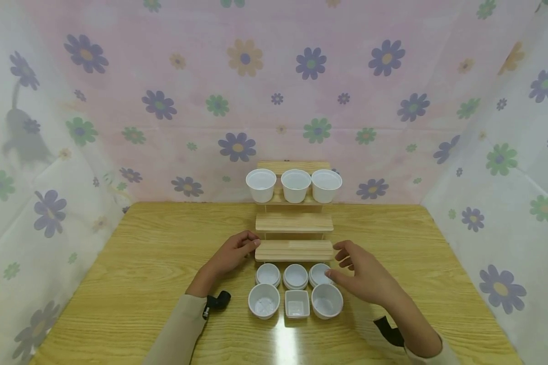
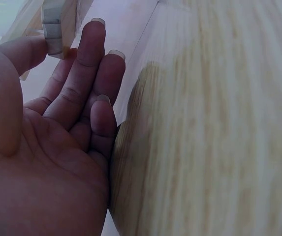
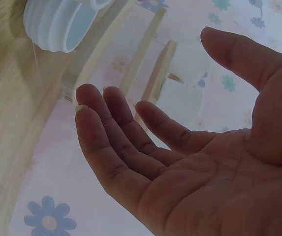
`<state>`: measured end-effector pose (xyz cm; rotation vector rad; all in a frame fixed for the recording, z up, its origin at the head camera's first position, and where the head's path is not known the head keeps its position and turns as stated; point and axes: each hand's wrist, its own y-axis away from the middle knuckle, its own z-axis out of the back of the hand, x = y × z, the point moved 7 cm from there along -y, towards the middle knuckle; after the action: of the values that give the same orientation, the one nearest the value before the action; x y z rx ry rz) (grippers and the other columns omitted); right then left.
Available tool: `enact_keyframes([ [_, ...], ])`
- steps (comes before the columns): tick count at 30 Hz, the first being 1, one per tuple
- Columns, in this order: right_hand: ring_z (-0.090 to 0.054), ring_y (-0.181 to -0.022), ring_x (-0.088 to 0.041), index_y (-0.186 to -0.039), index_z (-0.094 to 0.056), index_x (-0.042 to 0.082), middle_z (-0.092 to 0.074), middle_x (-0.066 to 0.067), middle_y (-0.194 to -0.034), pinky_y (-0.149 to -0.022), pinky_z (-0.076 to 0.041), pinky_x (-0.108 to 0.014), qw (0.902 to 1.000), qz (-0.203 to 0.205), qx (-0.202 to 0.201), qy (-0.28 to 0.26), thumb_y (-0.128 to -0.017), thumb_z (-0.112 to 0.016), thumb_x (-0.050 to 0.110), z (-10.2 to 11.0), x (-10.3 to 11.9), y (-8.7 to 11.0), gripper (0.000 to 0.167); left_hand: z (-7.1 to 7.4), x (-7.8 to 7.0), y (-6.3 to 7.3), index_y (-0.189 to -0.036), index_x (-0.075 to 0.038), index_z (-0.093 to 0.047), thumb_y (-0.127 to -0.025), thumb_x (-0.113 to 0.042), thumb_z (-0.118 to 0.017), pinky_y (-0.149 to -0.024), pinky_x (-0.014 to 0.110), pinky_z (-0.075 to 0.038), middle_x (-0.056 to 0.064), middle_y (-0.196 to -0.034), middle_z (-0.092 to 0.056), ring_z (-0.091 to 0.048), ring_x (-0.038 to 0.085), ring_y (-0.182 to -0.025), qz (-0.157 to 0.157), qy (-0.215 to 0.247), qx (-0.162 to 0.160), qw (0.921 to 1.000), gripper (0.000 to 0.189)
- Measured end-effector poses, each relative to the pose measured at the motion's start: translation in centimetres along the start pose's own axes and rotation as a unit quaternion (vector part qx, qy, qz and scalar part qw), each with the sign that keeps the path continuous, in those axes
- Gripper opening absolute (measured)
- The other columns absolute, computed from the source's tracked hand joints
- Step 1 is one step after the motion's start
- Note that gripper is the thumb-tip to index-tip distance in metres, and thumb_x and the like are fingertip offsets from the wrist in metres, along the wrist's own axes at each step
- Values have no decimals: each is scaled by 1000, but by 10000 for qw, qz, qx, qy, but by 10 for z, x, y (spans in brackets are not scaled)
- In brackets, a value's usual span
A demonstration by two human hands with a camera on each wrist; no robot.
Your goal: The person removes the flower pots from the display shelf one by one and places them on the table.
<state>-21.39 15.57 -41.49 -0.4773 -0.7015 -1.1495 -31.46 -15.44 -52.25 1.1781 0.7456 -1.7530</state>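
Note:
A stepped wooden stand [image 1: 294, 251] with several boards stands at the middle of the table. At the left end of its lowest board is my left hand [image 1: 232, 252], palm upturned in the left wrist view. There the thumb [image 2: 30, 53] meets the board end [image 2: 54, 29], while the other fingers extend loosely beside it. My right hand [image 1: 362, 271] is by the board's right end, fingers slightly bent and thumb spread wide. Nothing lies in the right palm [image 3: 214, 182]; its fingertips overlap the stand in the right wrist view. Its thumb overlaps a round white cup [image 1: 319, 274] in the head view.
Three white cups, one a middle cup [image 1: 296, 185], stand on an upper step. In front of the stand are several round white cups, including a front-left cup [image 1: 263, 301], and a square white dish [image 1: 297, 304]. Flower-patterned cloth [image 1: 187, 101] surrounds the wooden table [image 1: 164, 243].

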Motion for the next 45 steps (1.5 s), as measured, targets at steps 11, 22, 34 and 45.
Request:
enact_keyframes([
  [11, -68, -112, -34, -140, -55, -3, -65, -19, -125, -98, -55, -55, 9994, 258, -229, -30, -100, -77, 27, 7, 6, -11, 55, 0, 2, 0, -119, -10, -68, -113, -31, -55, -87, 38, -49, 4, -102, -67, -60, 24, -95, 108, -1, -25, 9999, 25],
  [22, -67, -114, -37, -143, -54, -1, -64, -20, -128, -98, -54, -58, 9981, 391, -462, -122, -100, -77, 25, 18, 11, -21, 55, 0, -1, 0, -119, -8, -67, -113, -29, -56, -87, 37, -49, 5, -102, -68, -61, 25, -96, 42, 64, -10, 10000, 25],
  [34, -65, -120, -42, -144, -51, -3, -60, -26, -135, -101, -52, -60, 9941, 377, -984, -247, -102, -74, 21, 35, 12, -33, 54, 1, 1, 0, -120, -7, -67, -113, -29, -55, -84, 35, -50, 5, -101, -67, -60, 26, -94, 3, 13, -9, 10000, 26],
  [45, -62, -120, -40, -139, -53, -4, -61, -21, -131, -101, -53, -57, 9819, 512, -1809, -231, -101, -77, 19, 46, 15, -42, 51, 0, 2, -1, -121, -5, -67, -113, -28, -55, -87, 37, -52, 6, -99, -68, -64, 29, -96, -27, 92, 40, 9999, 26],
])
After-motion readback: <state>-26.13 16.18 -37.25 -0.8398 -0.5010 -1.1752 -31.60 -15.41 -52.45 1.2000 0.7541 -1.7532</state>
